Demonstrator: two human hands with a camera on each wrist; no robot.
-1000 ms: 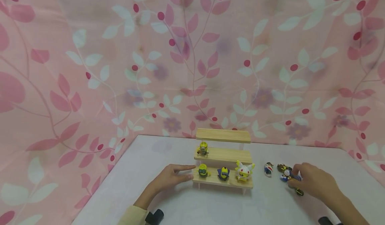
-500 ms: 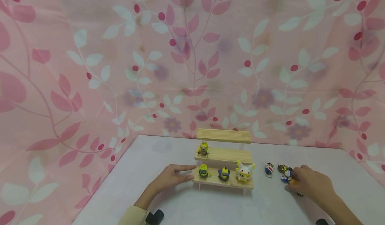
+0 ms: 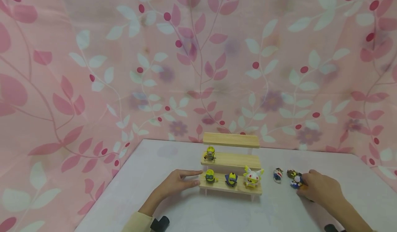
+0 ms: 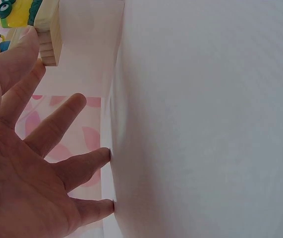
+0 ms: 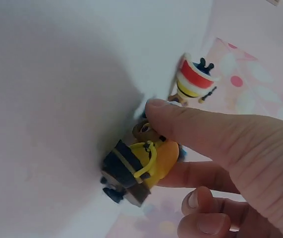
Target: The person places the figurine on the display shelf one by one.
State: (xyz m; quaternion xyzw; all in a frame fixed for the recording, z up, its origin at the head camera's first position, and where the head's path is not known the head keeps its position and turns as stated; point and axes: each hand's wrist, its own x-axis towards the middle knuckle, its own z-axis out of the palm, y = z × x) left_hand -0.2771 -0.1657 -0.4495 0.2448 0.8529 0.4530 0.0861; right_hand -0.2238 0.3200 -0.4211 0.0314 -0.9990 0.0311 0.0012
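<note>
My left hand (image 3: 178, 183) is at the left end of a small wooden tiered display shelf (image 3: 231, 140). Its thumb and index fingertips touch the lower board's end (image 4: 49, 37), while the other fingers spread out straight, two tips reaching the white tabletop. My right hand (image 3: 322, 189) bends over a cluster of toy figurines, thumb and index finger pinching a yellow minion figurine (image 5: 153, 163) with dark lower parts. Partly covered beside that hand lies a blue-and-white figurine (image 3: 296, 181). A red-and-white striped figurine (image 5: 196, 77) lies nearby.
One minion figurine (image 3: 210, 153) stands on the middle board. Along the lower board stand a green-goggled figurine (image 3: 210, 175), a purple-caped one (image 3: 231, 179) and a white-and-yellow eared one (image 3: 252, 177). A pink floral curtain (image 3: 198, 70) hangs behind the white table (image 3: 173, 211).
My right hand has shifted slightly and lowered over the figurines, covering a dark one that showed below its fingers earlier. My left hand stays at the shelf.
</note>
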